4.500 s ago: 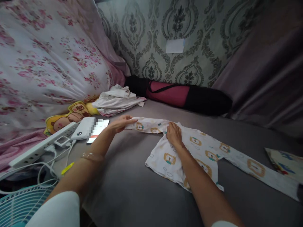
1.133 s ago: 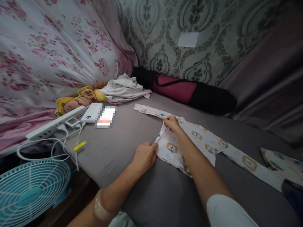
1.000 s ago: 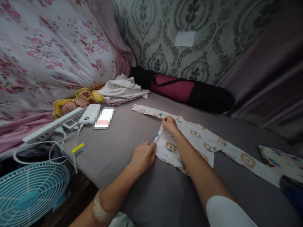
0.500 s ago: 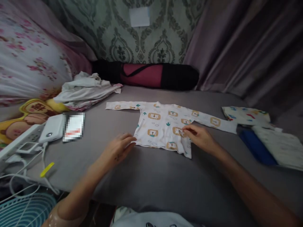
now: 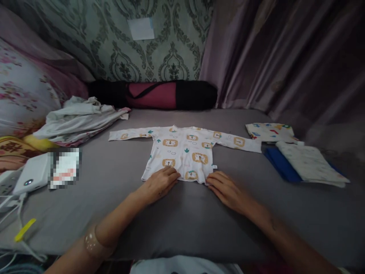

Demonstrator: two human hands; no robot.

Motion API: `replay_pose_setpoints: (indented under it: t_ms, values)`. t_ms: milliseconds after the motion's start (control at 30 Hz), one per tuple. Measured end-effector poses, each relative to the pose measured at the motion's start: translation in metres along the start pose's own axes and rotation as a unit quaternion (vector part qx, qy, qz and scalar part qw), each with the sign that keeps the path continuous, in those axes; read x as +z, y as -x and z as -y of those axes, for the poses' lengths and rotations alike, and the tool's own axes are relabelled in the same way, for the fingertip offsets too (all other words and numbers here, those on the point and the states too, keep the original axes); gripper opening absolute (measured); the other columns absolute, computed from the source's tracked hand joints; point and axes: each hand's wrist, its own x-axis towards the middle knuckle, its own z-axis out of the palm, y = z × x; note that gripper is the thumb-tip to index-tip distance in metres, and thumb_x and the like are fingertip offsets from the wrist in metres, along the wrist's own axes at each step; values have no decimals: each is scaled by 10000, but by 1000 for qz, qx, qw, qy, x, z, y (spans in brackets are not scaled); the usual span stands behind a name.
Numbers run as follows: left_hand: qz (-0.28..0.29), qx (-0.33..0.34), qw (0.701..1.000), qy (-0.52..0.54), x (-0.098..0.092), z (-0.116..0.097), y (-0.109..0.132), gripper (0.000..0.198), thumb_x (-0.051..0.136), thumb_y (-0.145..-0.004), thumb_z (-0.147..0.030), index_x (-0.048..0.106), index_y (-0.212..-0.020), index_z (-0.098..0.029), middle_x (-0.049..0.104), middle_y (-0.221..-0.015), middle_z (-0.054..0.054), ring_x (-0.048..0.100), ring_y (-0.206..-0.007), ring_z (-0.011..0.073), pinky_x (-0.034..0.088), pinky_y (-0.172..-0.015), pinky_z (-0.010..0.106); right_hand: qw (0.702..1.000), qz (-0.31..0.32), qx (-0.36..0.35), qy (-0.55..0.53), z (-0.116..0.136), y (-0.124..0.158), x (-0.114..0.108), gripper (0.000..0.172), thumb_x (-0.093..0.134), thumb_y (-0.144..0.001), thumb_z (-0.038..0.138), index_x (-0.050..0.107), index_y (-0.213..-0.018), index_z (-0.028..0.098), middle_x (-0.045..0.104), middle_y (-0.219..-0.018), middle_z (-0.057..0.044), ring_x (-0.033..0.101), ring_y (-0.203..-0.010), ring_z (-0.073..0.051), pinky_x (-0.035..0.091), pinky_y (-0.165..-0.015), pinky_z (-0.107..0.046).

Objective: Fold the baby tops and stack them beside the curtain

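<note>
A small white long-sleeved shirt point(image 5: 178, 152) with lion faces and green leaves lies spread flat, its sleeves stretched out to both sides. My left hand point(image 5: 162, 180) lies over the bottom hem left of its middle, fingers closed together on the cloth. At the hem's right corner, my right hand point(image 5: 226, 190) pinches the edge, its thumb mostly hidden. A small white tag sticks out from the shirt's right side seam, just above that hand.
Folded clothes point(image 5: 310, 163) lie at the right, with a patterned folded garment point(image 5: 270, 131) behind them. A rumpled cloth point(image 5: 76, 118), a white power bank point(image 5: 34, 171) and cables are at the left. A black and red long bag point(image 5: 154, 95) lies along the wall.
My left hand has moved from the hem's left corner inward along it. My right hand has come down from the shirt's front to the hem's right corner, which now lies straighter. The view has turned right.
</note>
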Motion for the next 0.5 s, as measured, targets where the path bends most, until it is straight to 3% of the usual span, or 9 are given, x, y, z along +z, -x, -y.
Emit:
replay_pose_setpoints:
  t_ms: [167,500]
  values:
    - [23,26,998,-54,3,1,-3,289,312,-1000,-173,590,-1080,-165,612,-1039,92,567,-962,211,474,-862,330,995,37,-19,92,3,-4,-8,445,389,-883,3,614,-1194,228,652,-1090,-85,607,-971,-208,515,-894,-365]
    - [48,8,999,-10,-11,2,-7,220,442,-894,-104,597,-1032,-179,608,-1022,80,584,-979,215,494,-863,337,991,70,-10,112,1,-3,-23,315,430,-859,25,643,-1003,207,612,-998,-78,580,-951,-225,521,-848,-362]
